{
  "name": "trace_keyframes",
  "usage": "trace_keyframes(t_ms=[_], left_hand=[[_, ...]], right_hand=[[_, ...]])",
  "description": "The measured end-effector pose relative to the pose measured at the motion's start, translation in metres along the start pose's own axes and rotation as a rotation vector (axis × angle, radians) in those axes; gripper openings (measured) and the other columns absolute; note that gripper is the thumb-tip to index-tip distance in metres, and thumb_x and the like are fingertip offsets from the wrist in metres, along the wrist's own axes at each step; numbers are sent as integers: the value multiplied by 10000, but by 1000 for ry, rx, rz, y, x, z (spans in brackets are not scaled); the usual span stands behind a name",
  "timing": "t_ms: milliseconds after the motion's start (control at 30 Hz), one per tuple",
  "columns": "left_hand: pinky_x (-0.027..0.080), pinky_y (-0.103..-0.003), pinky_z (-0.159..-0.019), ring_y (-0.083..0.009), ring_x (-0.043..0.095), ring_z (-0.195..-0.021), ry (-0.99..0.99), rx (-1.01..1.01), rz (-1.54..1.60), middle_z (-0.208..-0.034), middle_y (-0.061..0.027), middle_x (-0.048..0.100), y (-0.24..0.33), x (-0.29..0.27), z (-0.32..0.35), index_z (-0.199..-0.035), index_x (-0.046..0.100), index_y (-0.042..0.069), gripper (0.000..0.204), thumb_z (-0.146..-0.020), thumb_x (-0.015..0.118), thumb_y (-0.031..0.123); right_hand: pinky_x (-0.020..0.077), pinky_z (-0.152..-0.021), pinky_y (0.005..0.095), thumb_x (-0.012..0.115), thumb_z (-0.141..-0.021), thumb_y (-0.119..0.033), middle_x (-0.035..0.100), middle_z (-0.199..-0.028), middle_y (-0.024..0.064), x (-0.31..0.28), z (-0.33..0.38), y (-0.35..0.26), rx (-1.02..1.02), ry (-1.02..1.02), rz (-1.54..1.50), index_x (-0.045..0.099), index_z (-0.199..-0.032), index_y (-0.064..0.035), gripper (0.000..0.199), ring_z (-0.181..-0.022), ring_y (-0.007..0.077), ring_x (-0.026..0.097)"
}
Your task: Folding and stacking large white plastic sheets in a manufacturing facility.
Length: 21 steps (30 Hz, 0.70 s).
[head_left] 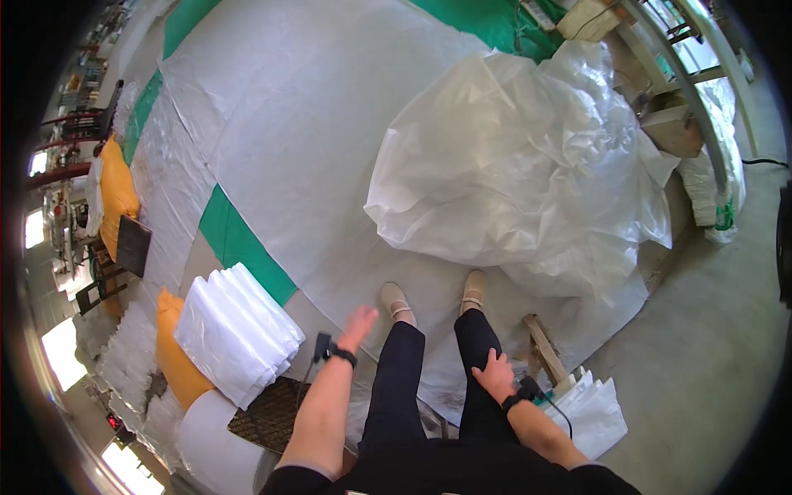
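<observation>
My left hand (357,327) hangs in the air to the left of my left knee, slightly blurred, with its fingers loosely apart and nothing visible in it. My right hand (496,376) rests on my right thigh, its fingers spread over the dark trousers (480,346). Ahead and to the right lies a large crumpled heap of translucent plastic sheeting (511,165), touched by neither hand. To the left of my left arm is a stack of folded white plastic sheets (239,330). Another small pile of white folded sheets (590,412) sits beside my right forearm.
Pale sheeting (289,165) covers the floor ahead, with green strips (239,239) along it. Yellow sacks (177,346) and a dark patterned board (264,417) are at the left. A wooden bar (544,346) stands near my right knee. A metal frame (693,91) rises at the far right.
</observation>
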<state>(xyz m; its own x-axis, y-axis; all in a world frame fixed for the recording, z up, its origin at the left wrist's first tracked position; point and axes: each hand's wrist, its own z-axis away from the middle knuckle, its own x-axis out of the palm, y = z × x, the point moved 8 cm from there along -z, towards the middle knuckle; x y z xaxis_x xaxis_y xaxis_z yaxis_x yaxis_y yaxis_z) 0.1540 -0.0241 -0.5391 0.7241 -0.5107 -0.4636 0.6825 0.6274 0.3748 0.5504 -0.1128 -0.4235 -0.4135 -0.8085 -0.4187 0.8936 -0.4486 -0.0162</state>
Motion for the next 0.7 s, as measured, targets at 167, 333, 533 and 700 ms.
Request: trace_keyframes(t_ms=[167,333,533,700], left_hand=[[410,-408,-955,-377,512,-1122,246,30,-17,-1199,-255,533,76,-25,-178,-1283,427,-32,579,-816,625,247],[302,-402,-1061,-373,386,-1265,436,112,-8,-1367,-280,370,126,-42,-305,-1386,259,-42,684,-830,594,174],[499,-338,-699,-241,621,-858,143,-124,566,-995,-131,631,90,9,-334,-1090,554,-16,318,-788,564,82],[471,-396,-803,-309,597,-888,-124,268,-52,-941,-191,620,194,142,-164,-1041,541,-17,304,-804,594,166]], right_hand=[[480,-795,471,684,-732,-396,505,-1149,190,9,-19,25,13,183,1,467,-1241,-75,639,-1014,392,516],[465,-824,469,677,-735,-376,514,-1154,201,-8,-24,33,31,268,-72,516,-1186,-66,570,-1032,389,507],[478,-804,470,650,-743,-405,528,-1154,176,1,-28,13,22,246,-101,564,-1121,-57,521,-1059,373,503],[496,-722,464,642,-749,-404,548,-1054,171,-1,-32,28,32,314,-44,578,-1057,-55,470,-955,367,538]])
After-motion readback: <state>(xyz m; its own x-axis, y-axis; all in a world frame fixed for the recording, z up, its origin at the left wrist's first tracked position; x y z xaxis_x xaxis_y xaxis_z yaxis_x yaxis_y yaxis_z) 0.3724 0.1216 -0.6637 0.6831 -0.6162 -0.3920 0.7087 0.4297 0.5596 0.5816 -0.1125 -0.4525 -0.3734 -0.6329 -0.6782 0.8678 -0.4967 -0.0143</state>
